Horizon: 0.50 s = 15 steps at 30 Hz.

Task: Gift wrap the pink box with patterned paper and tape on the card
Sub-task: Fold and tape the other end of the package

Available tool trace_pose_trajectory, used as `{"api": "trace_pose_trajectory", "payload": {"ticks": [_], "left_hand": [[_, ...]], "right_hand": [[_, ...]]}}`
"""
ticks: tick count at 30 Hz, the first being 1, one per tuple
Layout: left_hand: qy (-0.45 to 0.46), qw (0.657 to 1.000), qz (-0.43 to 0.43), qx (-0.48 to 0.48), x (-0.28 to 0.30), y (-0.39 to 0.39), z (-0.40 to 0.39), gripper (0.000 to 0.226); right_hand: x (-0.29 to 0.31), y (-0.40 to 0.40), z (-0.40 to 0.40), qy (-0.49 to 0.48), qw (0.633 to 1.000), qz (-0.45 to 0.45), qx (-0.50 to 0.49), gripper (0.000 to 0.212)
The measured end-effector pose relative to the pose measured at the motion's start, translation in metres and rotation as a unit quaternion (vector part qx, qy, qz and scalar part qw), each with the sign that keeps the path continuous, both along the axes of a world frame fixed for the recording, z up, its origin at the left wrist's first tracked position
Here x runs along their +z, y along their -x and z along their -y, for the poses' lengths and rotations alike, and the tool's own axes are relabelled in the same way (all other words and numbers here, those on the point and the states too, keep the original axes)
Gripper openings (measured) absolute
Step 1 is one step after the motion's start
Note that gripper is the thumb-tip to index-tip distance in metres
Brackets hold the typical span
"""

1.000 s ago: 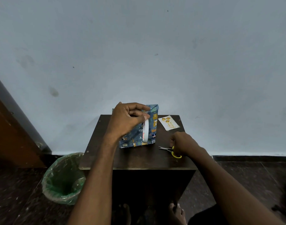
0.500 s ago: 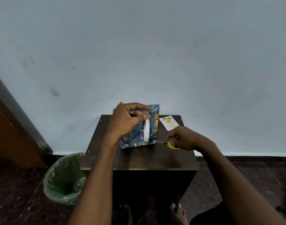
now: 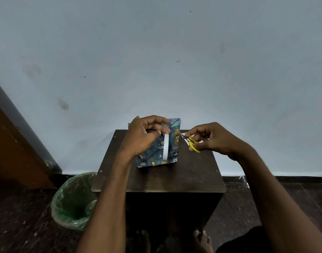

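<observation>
You have one box wrapped in blue cartoon-patterned paper (image 3: 157, 152), standing upright at the middle of the dark wooden counter (image 3: 193, 172). Your left hand (image 3: 143, 134) pinches one white tape strip (image 3: 165, 147) against it. Your right hand (image 3: 211, 137) grips one pair of yellow-handled scissors (image 3: 190, 141), just right of the box.

The card (image 3: 184, 138) is mostly covered by the right hand (image 3: 214, 138) and the scissors (image 3: 190, 141); its print cannot be read. The upper left of the wrapped box (image 3: 161, 148) is hidden behind the left hand (image 3: 144, 136). The bin (image 3: 74, 200) is partly masked by the left forearm.
</observation>
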<state>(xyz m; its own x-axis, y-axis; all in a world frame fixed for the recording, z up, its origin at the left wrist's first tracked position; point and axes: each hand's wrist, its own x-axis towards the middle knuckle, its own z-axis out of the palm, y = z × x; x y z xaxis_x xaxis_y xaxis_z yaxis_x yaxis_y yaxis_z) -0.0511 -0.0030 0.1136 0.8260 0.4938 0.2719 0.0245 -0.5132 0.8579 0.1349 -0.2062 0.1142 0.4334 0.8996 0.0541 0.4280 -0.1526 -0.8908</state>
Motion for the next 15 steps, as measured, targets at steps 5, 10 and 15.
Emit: {"api": "trace_pose_trajectory", "payload": {"ticks": [5,10,15], "left_hand": [[-0.014,1.0,-0.006,-0.02,0.002,0.001,0.002,0.043],[-0.013,1.0,-0.006,-0.028,0.004,0.003,0.004,0.045],[-0.015,1.0,-0.008,-0.018,0.007,0.003,0.006,0.048]], "right_hand": [[0.002,0.007,-0.005,-0.001,1.0,0.028,-0.007,0.03],[-0.002,0.012,-0.015,-0.011,0.997,0.072,-0.016,0.029],[0.0,0.015,-0.019,-0.028,0.996,0.078,-0.026,0.029]]}}
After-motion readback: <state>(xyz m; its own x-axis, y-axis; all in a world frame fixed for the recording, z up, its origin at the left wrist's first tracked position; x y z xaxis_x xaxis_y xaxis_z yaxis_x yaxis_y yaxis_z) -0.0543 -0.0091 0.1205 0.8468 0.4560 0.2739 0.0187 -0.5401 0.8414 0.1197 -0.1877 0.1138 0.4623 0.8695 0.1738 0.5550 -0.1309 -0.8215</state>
